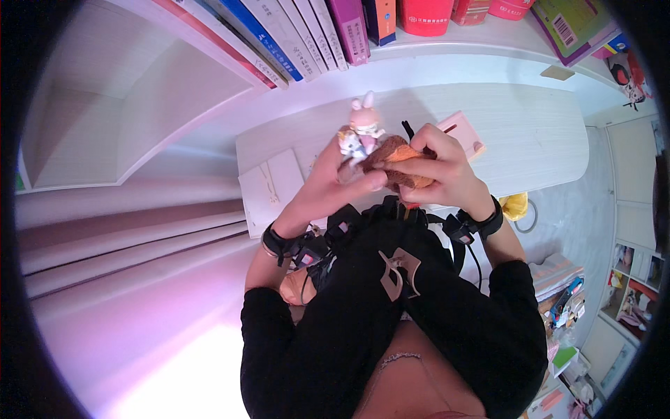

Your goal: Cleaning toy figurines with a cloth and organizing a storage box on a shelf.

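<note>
My left hand (327, 188) holds a small figurine (363, 123) with pink rabbit ears and a white animal at its side. The figurine stands upright above the desk, its lower part hidden by fingers and cloth. In my right hand (447, 170) is a fuzzy brown and orange cloth (405, 154), bunched between thumb and fingers. The cloth lies against the lower right side of the figurine, and my left thumb reaches over its edge. Both hands are close together over the pale wooden desk (534, 131).
A pink slotted box (463, 131) sits behind my right hand. At the desk's left lies a white flat box (272, 183) with a thin cord on it. Books (293, 42) and red containers (426, 18) line the shelf above. A yellow bag (515, 207) is beyond the right edge.
</note>
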Tool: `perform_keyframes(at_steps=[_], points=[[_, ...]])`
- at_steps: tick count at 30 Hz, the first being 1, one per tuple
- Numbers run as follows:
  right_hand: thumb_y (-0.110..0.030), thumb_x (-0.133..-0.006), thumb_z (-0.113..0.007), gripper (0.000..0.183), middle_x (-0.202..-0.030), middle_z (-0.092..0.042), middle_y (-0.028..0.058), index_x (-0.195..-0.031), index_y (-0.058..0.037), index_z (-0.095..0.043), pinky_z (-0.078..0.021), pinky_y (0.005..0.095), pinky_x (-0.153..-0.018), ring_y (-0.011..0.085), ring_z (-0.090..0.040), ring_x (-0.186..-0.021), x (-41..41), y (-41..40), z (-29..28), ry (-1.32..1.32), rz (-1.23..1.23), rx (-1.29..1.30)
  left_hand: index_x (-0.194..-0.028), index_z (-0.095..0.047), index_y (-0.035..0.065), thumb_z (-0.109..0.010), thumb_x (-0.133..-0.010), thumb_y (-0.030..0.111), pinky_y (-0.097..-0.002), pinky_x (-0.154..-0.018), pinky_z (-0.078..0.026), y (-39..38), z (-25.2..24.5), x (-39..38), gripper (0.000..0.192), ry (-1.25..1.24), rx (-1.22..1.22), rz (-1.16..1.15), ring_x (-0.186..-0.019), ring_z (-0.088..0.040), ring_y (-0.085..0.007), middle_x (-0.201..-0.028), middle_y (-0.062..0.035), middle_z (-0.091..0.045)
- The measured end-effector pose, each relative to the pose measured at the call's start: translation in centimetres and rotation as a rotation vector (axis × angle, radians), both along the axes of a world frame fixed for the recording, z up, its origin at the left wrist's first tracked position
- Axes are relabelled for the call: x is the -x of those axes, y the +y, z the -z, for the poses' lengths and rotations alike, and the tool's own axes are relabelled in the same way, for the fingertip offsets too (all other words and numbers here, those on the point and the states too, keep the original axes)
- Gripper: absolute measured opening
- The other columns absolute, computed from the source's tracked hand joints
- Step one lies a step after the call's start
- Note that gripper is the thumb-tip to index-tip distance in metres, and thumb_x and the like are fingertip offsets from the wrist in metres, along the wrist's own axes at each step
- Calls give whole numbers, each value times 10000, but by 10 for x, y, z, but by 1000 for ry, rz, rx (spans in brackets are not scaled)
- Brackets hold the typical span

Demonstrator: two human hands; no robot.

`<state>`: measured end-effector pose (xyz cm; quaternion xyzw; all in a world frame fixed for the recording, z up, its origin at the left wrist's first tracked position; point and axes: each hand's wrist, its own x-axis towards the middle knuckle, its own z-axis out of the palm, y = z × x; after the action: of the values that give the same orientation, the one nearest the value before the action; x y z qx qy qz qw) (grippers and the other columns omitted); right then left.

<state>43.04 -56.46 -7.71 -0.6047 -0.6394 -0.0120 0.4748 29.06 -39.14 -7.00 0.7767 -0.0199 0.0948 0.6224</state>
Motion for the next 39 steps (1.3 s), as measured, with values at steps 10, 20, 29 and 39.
perform_keyframes(at_steps=[10, 20, 29, 39], points=[[-27, -750, -579, 229, -837, -450, 40, -952, 49, -659, -367, 243, -729, 134, -450, -808, -10, -11, 13, 795, 173, -173, -1127, -505, 42, -507, -935, 277, -261, -694, -482, 9, 22, -4, 304, 10, 478, -80, -905, -600, -153, -1079, -83, -584], [-212, -897, -487, 290, -951, -600, 45, -1052, 20, -565, -433, 236, -794, 99, -559, -860, 3, 17, -1, 1555, -73, -93, -1103, -510, 44, -766, -750, 214, -280, -822, -464, 17, 23, -1, 468, -70, 483, 5, -943, -576, -135, -999, -32, -575], [-263, -909, -544, 402, -992, -606, 52, -1179, 34, -521, -469, 238, -767, 99, -574, -844, 5, 24, -12, 1446, -340, 194, -1090, -517, 15, -765, -739, 72, -242, -801, -456, 5, 1, 2, 433, 9, 143, -174, -905, -577, -84, -964, -24, -613], [-215, -891, -593, 361, -981, -575, 35, -1160, 21, -544, -446, 237, -757, 98, -551, -853, 14, 14, 10, 1742, -272, 219, -1186, -456, 18, -670, -833, 88, -268, -865, -432, 0, 9, -9, 419, 76, 162, -307, -953, -560, -113, -1075, -62, -569]])
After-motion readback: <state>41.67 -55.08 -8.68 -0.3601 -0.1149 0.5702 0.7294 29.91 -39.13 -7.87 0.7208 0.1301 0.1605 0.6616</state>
